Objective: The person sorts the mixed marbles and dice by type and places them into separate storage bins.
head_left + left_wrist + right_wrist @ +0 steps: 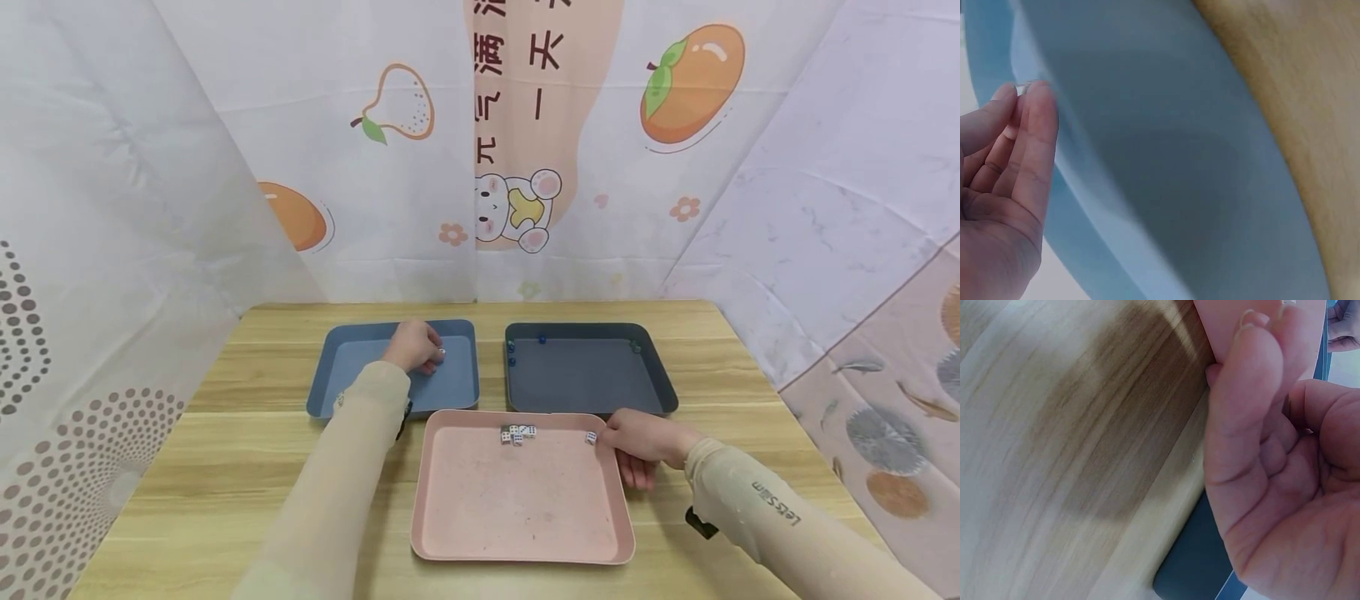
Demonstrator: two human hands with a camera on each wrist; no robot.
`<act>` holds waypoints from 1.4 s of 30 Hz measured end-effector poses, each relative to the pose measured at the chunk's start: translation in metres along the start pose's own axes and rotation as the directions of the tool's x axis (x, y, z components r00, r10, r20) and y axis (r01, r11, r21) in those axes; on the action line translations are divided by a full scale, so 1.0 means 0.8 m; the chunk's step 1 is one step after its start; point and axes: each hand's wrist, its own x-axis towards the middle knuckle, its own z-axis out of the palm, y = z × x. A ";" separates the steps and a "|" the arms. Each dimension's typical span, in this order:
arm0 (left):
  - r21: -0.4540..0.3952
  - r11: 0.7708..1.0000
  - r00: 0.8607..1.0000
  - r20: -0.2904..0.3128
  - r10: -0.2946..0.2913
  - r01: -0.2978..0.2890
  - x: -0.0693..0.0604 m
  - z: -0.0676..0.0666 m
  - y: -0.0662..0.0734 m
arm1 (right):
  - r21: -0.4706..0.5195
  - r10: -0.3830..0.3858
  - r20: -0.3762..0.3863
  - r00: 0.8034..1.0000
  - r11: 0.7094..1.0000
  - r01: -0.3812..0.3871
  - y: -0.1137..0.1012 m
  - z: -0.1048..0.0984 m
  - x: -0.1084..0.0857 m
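Over the blue tray (348,333) my left hand (414,346) pinches a small white die (442,352) between thumb and fingertips. In the left wrist view the fingers of that left hand (1013,150) mostly cover the die. My right hand (648,442) is at the far right corner of the pink tray (517,508), its lower fingers outside the rim. A white die (591,437) shows at its thumb and index fingertips, apparently pinched. The right wrist view shows curled fingers of the right hand (1272,444); little of the die is visible. Several white dice (517,433) lie grouped near the pink tray's back wall.
A dark grey-blue tray (585,379) stands at the back right with several small blue and green pieces, possibly marbles (512,362), along its edges. All trays stand on a wooden table (225,475). A printed curtain (397,208) hangs behind it.
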 end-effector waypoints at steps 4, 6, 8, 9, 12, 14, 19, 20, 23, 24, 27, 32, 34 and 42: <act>-0.009 1.000 0.999 0.032 0.031 -0.030 -0.006 -0.007 0.004 | -0.002 -0.002 0.003 1.000 1.000 0.002 0.000 0.000 0.000; 0.001 0.999 0.998 0.045 0.047 -0.047 -0.012 -0.011 0.008 | -0.007 0.000 0.002 1.000 1.000 0.000 0.000 0.000 0.000; 0.011 0.998 0.996 0.056 0.063 -0.064 -0.019 -0.015 0.013 | -0.012 0.002 0.002 1.000 1.000 -0.002 0.000 -0.001 0.000; 0.014 0.998 0.996 0.060 0.068 -0.069 -0.024 -0.017 0.016 | -0.012 0.002 0.002 1.000 1.000 -0.002 0.000 -0.001 0.000; 0.004 0.996 0.993 0.078 0.088 -0.089 -0.037 -0.020 0.024 | -0.014 0.001 0.004 1.000 1.000 -0.001 0.000 -0.001 0.000; -0.005 0.994 0.989 0.100 0.106 -0.106 -0.046 -0.021 0.030 | -0.011 -0.001 0.007 1.000 1.000 0.001 0.000 -0.001 0.000; -0.034 0.990 0.979 0.148 0.139 -0.135 -0.064 -0.016 0.043 | -0.015 -0.001 0.004 1.000 1.000 0.001 -0.001 -0.002 0.000; -0.040 0.990 0.978 0.154 0.142 -0.137 -0.067 -0.013 0.045 | -0.017 -0.002 0.003 1.000 1.000 0.002 -0.001 -0.002 0.000; -0.056 0.988 0.972 0.182 0.149 -0.141 -0.076 -0.005 0.051 | -0.018 -0.006 0.003 1.000 1.000 0.006 -0.002 -0.002 0.000; -0.060 0.988 0.969 0.196 0.152 -0.143 -0.079 -0.002 0.053 | -0.018 -0.007 0.003 1.000 1.000 0.007 -0.002 -0.002 -0.001; -0.082 0.985 0.959 0.232 0.164 -0.149 -0.087 0.009 0.059 | -0.017 -0.008 0.003 1.000 1.000 0.008 -0.002 -0.002 -0.001; -0.139 0.979 0.941 0.282 0.185 -0.151 -0.100 0.027 0.065 | -0.013 -0.007 0.003 1.000 1.000 0.007 -0.001 -0.002 -0.002; -0.147 0.977 0.937 0.291 0.192 -0.155 -0.103 0.034 0.067 | -0.011 -0.007 0.004 1.000 1.000 0.007 -0.001 -0.002 -0.002; -0.133 0.973 0.927 0.305 0.220 -0.187 -0.115 0.056 0.072 | -0.009 -0.008 0.002 1.000 1.000 0.008 0.000 -0.002 -0.001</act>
